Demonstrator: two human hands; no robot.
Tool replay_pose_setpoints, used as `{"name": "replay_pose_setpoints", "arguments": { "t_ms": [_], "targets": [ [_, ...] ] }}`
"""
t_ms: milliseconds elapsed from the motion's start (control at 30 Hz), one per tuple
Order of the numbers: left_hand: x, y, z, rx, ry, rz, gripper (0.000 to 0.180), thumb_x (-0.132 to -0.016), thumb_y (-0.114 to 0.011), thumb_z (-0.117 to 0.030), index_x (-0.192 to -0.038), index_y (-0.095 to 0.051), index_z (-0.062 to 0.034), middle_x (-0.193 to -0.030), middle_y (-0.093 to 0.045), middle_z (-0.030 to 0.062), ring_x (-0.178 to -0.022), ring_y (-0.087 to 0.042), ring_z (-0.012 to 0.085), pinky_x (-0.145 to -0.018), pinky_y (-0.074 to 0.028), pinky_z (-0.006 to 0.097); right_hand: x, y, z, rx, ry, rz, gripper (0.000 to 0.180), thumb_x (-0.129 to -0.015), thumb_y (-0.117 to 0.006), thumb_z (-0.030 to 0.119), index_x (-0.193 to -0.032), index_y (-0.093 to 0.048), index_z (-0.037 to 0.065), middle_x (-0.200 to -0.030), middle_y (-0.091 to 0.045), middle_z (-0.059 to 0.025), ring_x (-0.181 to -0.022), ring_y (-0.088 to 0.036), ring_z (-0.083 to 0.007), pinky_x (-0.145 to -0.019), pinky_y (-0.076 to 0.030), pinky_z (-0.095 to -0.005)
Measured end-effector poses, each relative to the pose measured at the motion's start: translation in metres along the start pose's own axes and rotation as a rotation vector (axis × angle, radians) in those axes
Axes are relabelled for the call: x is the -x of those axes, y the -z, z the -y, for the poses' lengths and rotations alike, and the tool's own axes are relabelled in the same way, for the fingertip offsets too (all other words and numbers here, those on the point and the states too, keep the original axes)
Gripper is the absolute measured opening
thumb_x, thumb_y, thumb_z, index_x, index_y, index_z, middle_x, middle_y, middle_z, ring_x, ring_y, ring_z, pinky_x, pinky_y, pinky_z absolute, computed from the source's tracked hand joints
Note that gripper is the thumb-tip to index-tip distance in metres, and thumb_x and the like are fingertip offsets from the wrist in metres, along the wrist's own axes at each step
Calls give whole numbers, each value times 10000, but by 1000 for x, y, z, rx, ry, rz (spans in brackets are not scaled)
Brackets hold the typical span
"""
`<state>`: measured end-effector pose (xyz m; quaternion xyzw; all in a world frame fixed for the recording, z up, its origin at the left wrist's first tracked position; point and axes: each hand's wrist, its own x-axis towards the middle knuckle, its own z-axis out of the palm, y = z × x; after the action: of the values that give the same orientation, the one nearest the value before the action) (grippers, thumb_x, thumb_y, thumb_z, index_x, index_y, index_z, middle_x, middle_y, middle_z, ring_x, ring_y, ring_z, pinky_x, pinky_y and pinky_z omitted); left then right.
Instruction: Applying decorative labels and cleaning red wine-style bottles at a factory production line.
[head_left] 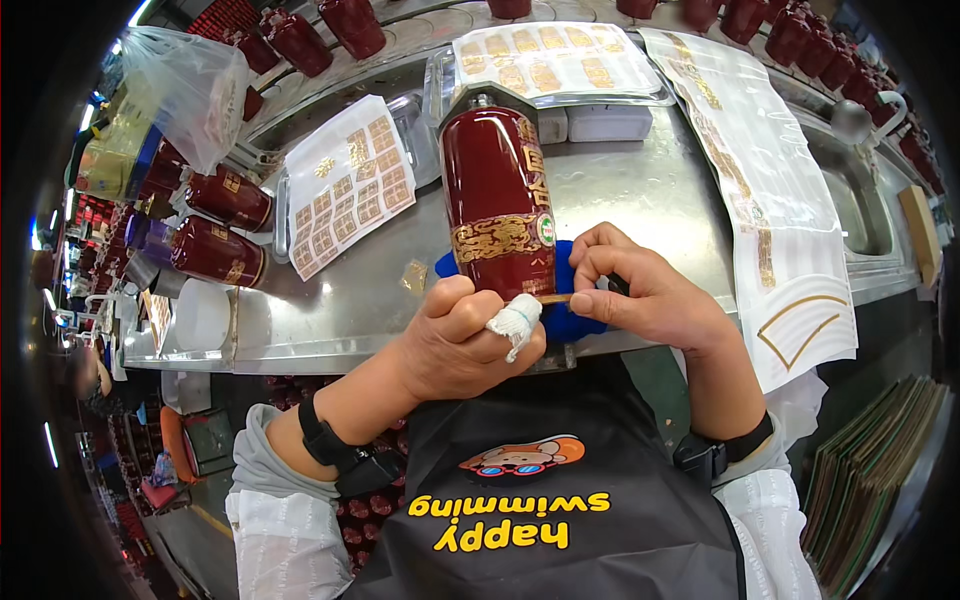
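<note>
A dark red bottle point(490, 170) with gold patterns and a round green-and-white mark lies with its neck away from me and its base toward me. Under its near end shows a blue pad point(584, 318). My left hand point(455, 335) is closed at the base's left side, fingers curled. White cloth point(517, 320) bound with thread shows at its thumb side; whether it wraps the thumb or is held, I cannot tell. My right hand point(640, 290) pinches the end of a thin gold strip point(553, 298), which runs across the bottle's base toward the white cloth.
Sheets of gold stickers point(350, 185) lie at left, on a back tray point(655, 97), and at right as a long white sheet point(775, 200). More red bottles point(218, 252) lie at left. A small gold scrap point(414, 277) rests on the metal table point(350, 310). A sink point(865, 225) is far right.
</note>
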<state>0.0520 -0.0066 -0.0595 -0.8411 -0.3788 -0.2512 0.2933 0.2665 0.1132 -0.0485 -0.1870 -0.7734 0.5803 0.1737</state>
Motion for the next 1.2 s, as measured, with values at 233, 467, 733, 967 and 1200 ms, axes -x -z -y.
{"name": "replay_pose_setpoints", "arguments": {
  "t_ms": [233,467,733,967,1200],
  "targets": [
    [5,4,6,187,34,-10,240,-600,-721,-118,-805,-629,-202,-1063,-544,-23,-835,-494,176,-700,-411,327,1,2,3,2,-35,19,199,-857,-680,217,-845,-593,38,-989,-494,-96,-970,-464,-225,-874,-385,-318],
    [11,-1,0,271,155,-45,240,-603,-748,-96,-809,-640,-158,-1018,-541,-13,-788,-495,182,-669,-411,318,2,5,-5,9,-28,25,211,-880,-660,224,-849,-588,29,-936,-490,-85,-908,-470,-214,-830,-391,-314],
    [5,-3,3,191,10,-42,198,-534,-700,-116,-709,-628,-175,-1045,-553,-17,-786,-486,195,-644,-396,348,0,8,-2,-43,-75,69,270,-936,-609,279,-857,-582,23,-958,-480,-61,-911,-460,-177,-819,-391,-284],
    [5,4,1,239,120,-33,234,-563,-746,-66,-733,-626,-171,-998,-537,-19,-735,-485,169,-634,-381,314,-2,15,1,20,-68,142,309,-909,-657,319,-850,-574,27,-1019,-479,-54,-970,-453,-153,-857,-375,-274],
    [2,2,3,343,125,3,234,-586,-759,-76,-779,-644,-145,-971,-566,-14,-746,-506,178,-631,-393,315,0,14,-2,27,-67,123,312,-887,-680,321,-840,-572,32,-1010,-481,-57,-975,-452,-163,-862,-370,-281]
  ]
}}
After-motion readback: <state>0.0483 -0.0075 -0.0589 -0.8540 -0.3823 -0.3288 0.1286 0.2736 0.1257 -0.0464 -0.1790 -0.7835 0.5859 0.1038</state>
